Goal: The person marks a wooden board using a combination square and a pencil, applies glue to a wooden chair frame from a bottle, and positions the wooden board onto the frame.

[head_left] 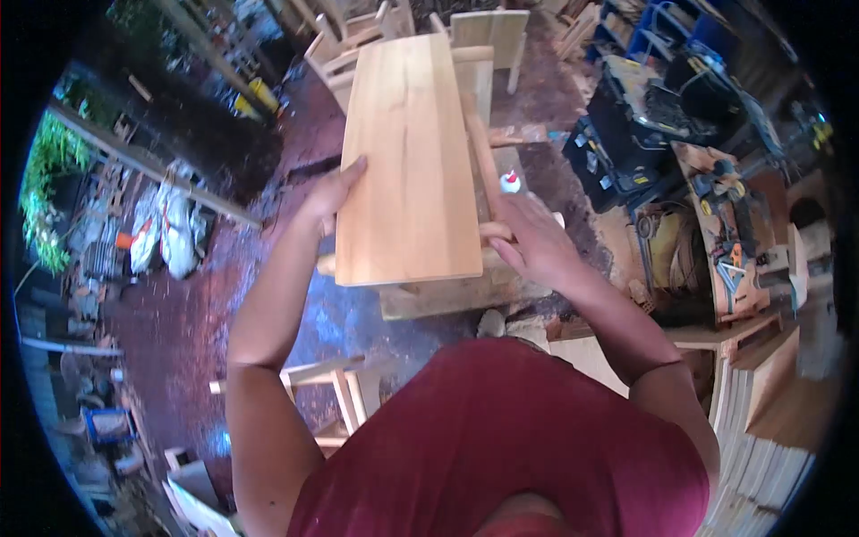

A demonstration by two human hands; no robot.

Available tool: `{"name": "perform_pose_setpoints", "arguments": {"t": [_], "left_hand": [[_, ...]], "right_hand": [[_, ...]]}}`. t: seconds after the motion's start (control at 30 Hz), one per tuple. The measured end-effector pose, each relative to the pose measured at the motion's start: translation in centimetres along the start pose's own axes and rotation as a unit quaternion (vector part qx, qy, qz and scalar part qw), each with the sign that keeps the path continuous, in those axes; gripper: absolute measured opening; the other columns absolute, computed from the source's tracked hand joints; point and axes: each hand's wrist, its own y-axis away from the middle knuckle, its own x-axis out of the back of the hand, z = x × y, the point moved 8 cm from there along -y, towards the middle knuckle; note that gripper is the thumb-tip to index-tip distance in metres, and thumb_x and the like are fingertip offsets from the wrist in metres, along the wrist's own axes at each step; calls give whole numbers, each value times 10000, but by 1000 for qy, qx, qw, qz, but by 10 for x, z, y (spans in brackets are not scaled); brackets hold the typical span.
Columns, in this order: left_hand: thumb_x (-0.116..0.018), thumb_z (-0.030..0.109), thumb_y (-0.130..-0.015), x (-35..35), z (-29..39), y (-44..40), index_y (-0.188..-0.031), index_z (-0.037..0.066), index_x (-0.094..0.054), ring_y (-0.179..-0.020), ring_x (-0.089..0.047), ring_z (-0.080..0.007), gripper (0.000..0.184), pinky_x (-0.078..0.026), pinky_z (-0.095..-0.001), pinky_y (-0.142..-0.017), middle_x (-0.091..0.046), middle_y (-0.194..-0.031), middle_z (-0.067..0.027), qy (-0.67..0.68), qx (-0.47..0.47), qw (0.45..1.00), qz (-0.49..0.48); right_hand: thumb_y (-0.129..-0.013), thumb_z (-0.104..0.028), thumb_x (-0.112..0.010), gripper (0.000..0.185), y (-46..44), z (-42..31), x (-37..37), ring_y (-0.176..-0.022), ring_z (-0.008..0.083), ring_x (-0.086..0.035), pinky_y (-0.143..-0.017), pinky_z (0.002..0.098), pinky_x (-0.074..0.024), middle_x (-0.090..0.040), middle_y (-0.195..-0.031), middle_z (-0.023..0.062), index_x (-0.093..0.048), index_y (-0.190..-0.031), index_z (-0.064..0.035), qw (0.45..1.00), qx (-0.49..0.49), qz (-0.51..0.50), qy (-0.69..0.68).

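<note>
A long, pale wooden panel lies before me, its near edge toward my body. My left hand grips the panel's left edge, the thumb on top and the other fingers mostly hidden below. At the right, my right hand rests against a wooden rail beside the panel, its fingers stretched forward and its thumb apart near the end of a short crosspiece. A low wooden bench shows under the panel. Just beyond my right hand stands a white bottle with a red cap.
Wooden chair frames stand beyond the panel, with another frame at my lower left. Black tool cases and a board with tools are at the right. Stacked boards sit lower right; white sacks lie left.
</note>
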Motion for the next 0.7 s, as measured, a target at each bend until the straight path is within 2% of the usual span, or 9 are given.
{"name": "perform_pose_setpoints", "arguments": {"t": [0.07,0.17,0.27,0.33,0.37,0.5,0.53,0.6,0.7], "left_hand": [[-533,386,-951,-2,9,-2,-1285,5,-491,-1012,-648,-230,509,-540,-375,-862,-621,-1180,-157,3,-11,1000,14],[-557,397,-938,-1,9,-2,-1277,-13,-490,-1005,-651,-225,536,-545,-370,-848,-620,-1176,-168,6,-7,1000,3],[-593,376,-922,-2,14,-4,-1264,-29,-493,-975,-661,-223,540,-551,-363,-827,-631,-1153,-166,1,-35,999,-5],[-611,363,-914,-1,16,-5,-1255,-36,-497,-952,-667,-220,537,-555,-357,-814,-638,-1137,-161,-3,-47,999,-5],[-617,349,-912,-2,25,-6,-1246,-35,-502,-928,-670,-215,522,-557,-350,-802,-645,-1116,-151,2,-73,997,-14],[-600,331,-926,-7,59,-12,-1221,-21,-517,-863,-673,-197,466,-559,-330,-759,-655,-1070,-126,22,-149,986,-66],[-600,331,-926,-11,69,-16,-1221,-21,-517,-863,-673,-197,466,-559,-330,-759,-655,-1070,-126,19,-154,985,-80],[-543,345,-957,-27,100,-19,-1217,-6,-522,-885,-651,-163,438,-541,-318,-781,-651,-1051,-89,-26,-226,966,-127],[-475,384,-981,-51,144,-24,-1213,-10,-523,-966,-608,-132,460,-493,-301,-847,-643,-1052,-68,-77,-269,949,-144]], "right_hand": [[-882,-411,-566,692,5,16,7,-1337,374,-337,-1133,446,-213,-443,-1358,242,-356,-1376,25,989,27,-43,137],[-875,-515,-532,773,28,63,36,-1381,355,-284,-1162,457,-114,-396,-1411,248,-367,-1389,39,971,-96,-130,178],[-894,-475,-540,721,40,124,45,-1363,361,-316,-1148,449,-169,-397,-1409,260,-399,-1366,52,975,-124,-108,150],[-919,-425,-539,669,32,135,67,-1339,382,-351,-1125,430,-232,-415,-1391,272,-392,-1369,48,984,-169,14,-45],[-935,-378,-544,616,24,133,72,-1310,363,-404,-1095,399,-293,-453,-1369,251,-397,-1370,32,984,-156,53,-66],[-959,-367,-523,635,-24,126,84,-1264,263,-462,-1072,373,-336,-482,-1356,204,-325,-1421,21,945,-143,143,-258],[-959,-367,-523,635,-41,121,88,-1264,263,-462,-1072,373,-336,-482,-1356,204,-325,-1421,21,945,-148,153,-249],[-981,-401,-468,630,-77,114,87,-1268,261,-461,-1079,377,-325,-461,-1374,194,-299,-1441,-5,853,-173,149,-469],[-951,-496,-466,692,-127,88,81,-1212,259,-493,-1067,402,-358,-498,-1309,182,-327,-1409,3,746,-88,116,-650]]}}
